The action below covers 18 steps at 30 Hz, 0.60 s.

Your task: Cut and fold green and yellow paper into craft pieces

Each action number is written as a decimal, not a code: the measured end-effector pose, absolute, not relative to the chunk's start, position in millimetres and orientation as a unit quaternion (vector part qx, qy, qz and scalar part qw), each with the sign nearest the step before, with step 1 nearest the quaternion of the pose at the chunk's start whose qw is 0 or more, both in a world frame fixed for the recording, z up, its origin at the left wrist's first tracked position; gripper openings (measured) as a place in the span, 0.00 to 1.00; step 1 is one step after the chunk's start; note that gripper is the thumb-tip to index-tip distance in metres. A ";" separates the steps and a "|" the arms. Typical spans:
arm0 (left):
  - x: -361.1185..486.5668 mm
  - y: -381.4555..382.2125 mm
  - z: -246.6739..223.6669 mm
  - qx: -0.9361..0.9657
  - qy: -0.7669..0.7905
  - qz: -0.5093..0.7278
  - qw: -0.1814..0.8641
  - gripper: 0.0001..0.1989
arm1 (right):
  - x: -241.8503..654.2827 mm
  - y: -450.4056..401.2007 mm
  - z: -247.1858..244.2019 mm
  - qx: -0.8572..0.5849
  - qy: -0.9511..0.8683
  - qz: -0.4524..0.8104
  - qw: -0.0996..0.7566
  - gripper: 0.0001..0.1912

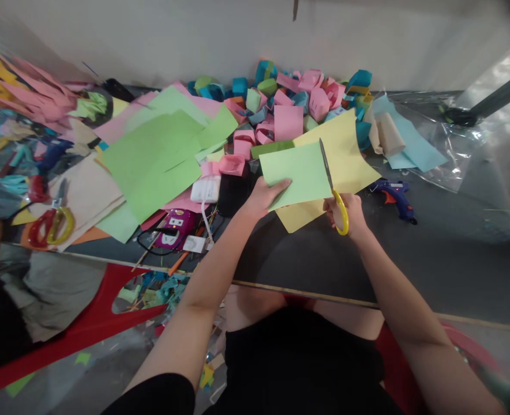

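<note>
Step in hand: cutting seems to be under way, with the yellow-handled scissors (pixel 333 193) lined up along the right edge of the pale green sheet (pixel 298 170).
Sheet's place: it is held up over the near part of the yellow sheet (pixel 339 147), between the two hands, with the dark table (pixel 307 259) beneath.
Blade line: one dark blade is seen, pointed to the far side; how wide the blades are parted cannot be told.
Clean cut: the sheet is probably best kept taut and flat, and turned toward the blades rather than the wrist being twisted. Long, even strokes should leave a straighter edge than short snips.
Layers below: the yellow sheet is best kept clear of the lower blade, since it lies close under the work and could be nicked.
Left hand: the pale green sheet is pinched at its near left corner by the left hand (pixel 261 196), with the thumb laid on top and pointed right; the fingers beneath are hidden, but the grip appears closed.
Right hand: the yellow handle is held in the right hand (pixel 352 213), fingers curled in around it; which fingers are inside the loops cannot be told.
Arms: both forearms are reached out from the near side, angled inward over the table edge.
Right of the work: a blue glue gun (pixel 396 199) is left lying on the table, apart from the right hand.
</note>
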State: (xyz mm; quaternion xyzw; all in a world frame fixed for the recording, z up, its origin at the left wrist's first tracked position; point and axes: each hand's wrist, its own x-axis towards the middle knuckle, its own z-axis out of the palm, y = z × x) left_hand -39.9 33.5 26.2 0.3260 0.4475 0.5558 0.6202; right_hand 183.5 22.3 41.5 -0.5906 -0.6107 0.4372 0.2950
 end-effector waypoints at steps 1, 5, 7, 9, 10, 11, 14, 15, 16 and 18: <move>-40.6 33.6 26.3 0.328 0.446 0.560 0.617 0.28 | 183.6 21.6 41.4 -0.590 -0.606 0.441 0.298 0.29; -44.0 34.6 24.9 0.336 0.445 0.570 0.604 0.29 | 183.7 20.8 39.3 -0.560 -0.572 0.474 0.368 0.33; -44.9 35.5 22.0 0.343 0.444 0.570 0.600 0.29 | 183.5 21.7 37.3 -0.508 -0.541 0.507 0.438 0.34; -45.1 36.1 18.1 0.357 0.444 0.565 0.597 0.30 | 183.2 22.2 36.1 -0.458 -0.519 0.526 0.493 0.32; -44.9 36.0 16.3 0.368 0.446 0.560 0.593 0.30 | 183.1 21.6 36.0 -0.446 -0.513 0.529 0.508 0.30; -44.6 35.6 15.0 0.382 0.450 0.553 0.588 0.30 | 183.2 20.5 36.3 -0.443 -0.508 0.528 0.516 0.28; -42.8 32.5 15.5 0.425 0.462 0.535 0.565 0.29 | 184.7 13.0 39.5 -0.455 -0.492 0.529 0.521 0.23; -41.5 31.1 17.3 0.435 0.464 0.534 0.557 0.29 | 186.0 9.6 41.4 -0.456 -0.487 0.532 0.522 0.22; -39.8 29.5 19.8 0.442 0.463 0.536 0.550 0.28 | 187.7 6.0 43.6 -0.457 -0.483 0.535 0.522 0.22; -34.6 26.4 26.0 0.449 0.457 0.551 0.535 0.27 | 192.7 -1.5 49.4 -0.457 -0.488 0.538 0.514 0.21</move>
